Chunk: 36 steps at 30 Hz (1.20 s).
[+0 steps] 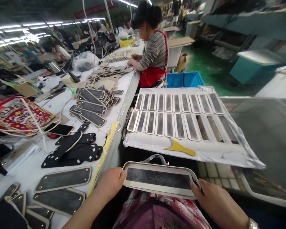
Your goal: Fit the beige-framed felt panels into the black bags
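Note:
My left hand (111, 183) and my right hand (215, 203) grip the two short ends of a long rounded panel (158, 178), dark grey in the middle with a cream border, held flat over my lap. My right hand also seems to hold a thin dark tool at the panel's right end. Just beyond it lies a white board (157, 147) carrying two rows of similar panels (178, 114) and a yellow scraper (180, 147).
A long white worktable (62, 105) runs on my left with heaps of dark panels (91, 105), black pieces (73, 149), a phone (59, 129) and a red printed box (14, 116). A person in a red apron (153, 54) works farther along. A blue bin (184, 79) stands behind the board.

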Motion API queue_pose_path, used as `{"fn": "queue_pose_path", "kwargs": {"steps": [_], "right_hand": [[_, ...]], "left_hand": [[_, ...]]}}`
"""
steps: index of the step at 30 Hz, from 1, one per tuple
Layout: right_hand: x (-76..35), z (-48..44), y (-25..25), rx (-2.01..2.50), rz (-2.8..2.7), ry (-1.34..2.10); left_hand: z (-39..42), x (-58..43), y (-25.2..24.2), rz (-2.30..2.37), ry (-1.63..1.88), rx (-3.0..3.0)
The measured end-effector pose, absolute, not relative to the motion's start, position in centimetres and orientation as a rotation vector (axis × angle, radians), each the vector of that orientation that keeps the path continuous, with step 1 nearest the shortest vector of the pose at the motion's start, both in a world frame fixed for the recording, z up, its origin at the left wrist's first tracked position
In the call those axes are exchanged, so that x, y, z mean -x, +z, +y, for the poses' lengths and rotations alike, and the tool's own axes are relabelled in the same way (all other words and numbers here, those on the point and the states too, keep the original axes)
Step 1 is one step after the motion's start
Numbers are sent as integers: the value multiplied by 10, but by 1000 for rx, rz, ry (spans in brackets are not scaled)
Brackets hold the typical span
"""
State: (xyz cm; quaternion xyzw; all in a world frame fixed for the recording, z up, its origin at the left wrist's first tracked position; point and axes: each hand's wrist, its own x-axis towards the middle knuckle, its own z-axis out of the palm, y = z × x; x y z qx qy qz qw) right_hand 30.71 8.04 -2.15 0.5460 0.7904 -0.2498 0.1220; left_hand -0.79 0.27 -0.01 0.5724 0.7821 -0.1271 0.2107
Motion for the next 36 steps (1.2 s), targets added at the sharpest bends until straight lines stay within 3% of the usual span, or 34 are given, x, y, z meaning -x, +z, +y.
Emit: {"fn": "queue_pose_path", "kwargs": {"steps": [6,11,19,21,27,36], "right_hand": [[-314,82,-33,-1141,2549,-384],[-312,82,-33,-1148,2521,-393],[-307,86,-24,-1324,2409,-602],[-306,86,-23,-1336,2402,-605],[-306,86,-20,-1349,2393,-585],[-307,88,-26,-1325,2433,-615]], "left_hand": [[9,7,2,2154,-356,-1585],[8,11,1,2111,-289,-1586],[-10,28,-14,1774,379,-968],[-9,26,-13,1814,327,-1002],[2,14,-6,2117,-278,-1605],[2,8,-1,2101,-342,-1581]]}}
